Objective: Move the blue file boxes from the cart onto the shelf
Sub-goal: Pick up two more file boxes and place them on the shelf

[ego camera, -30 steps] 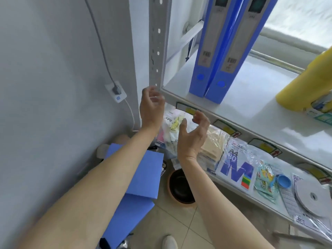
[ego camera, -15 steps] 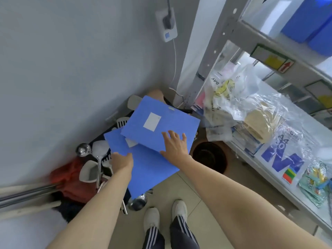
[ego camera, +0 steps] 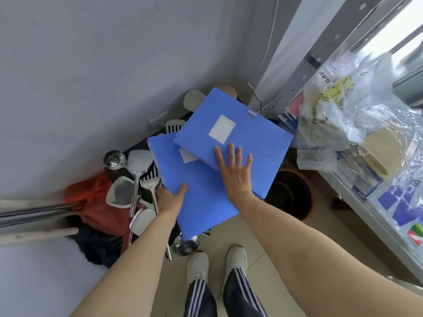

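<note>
Two blue file boxes lie flat and overlapping low in the corner, on top of a pile of utensils. The upper file box [ego camera: 238, 131] has a white square label and lies tilted over the lower file box [ego camera: 201, 202]. My right hand [ego camera: 235, 170] rests flat with fingers spread on the near edge of the upper box. My left hand [ego camera: 171, 197] grips the left edge of the lower box, thumb on top, fingers hidden beneath. The shelf [ego camera: 370, 216] runs along the right.
Metal ladles and spatulas [ego camera: 135, 186] and red cloth [ego camera: 89, 202] lie left of the boxes. A dark round bin [ego camera: 288, 193] stands on the floor to the right. Plastic bags [ego camera: 343, 115] and paper packs fill the lower shelf. My feet [ego camera: 215, 264] are just below.
My view dropped from the upper shelf to the floor corner. Both hands came down onto the blue boxes; the right hand spread over the upper box, the left took the lower box's edge.
</note>
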`<state>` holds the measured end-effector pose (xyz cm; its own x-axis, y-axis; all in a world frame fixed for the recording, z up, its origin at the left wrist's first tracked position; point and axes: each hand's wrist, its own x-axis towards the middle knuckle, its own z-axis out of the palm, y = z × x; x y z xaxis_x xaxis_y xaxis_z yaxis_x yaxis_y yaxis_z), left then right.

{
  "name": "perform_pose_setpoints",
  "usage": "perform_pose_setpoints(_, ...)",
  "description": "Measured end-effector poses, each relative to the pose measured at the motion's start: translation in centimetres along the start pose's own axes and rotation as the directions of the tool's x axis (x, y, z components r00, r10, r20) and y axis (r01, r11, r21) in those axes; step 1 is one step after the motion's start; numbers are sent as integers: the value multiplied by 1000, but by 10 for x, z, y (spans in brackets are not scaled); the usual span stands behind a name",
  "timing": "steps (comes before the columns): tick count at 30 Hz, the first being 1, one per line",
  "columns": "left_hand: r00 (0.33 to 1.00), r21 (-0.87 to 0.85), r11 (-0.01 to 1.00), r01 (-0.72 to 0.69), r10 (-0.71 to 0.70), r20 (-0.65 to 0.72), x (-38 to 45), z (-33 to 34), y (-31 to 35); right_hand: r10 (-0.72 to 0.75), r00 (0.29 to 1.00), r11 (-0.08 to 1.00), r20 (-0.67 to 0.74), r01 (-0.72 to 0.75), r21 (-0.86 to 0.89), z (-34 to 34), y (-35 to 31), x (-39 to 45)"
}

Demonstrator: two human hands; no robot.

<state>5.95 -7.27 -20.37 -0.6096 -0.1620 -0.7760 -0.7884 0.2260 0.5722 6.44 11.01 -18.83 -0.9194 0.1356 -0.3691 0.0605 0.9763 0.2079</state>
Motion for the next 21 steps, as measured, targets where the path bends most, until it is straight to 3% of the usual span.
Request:
perform_pose_setpoints(7,999,-162,986,31,-34,-11,1,8,4,35,999,999,-23,-35,1,5,3,11)
perform_pose_setpoints(21,995,-205,979,11,-31,-97,-4,24,6,42,996,989,-78,-53,-141,36,35,1)
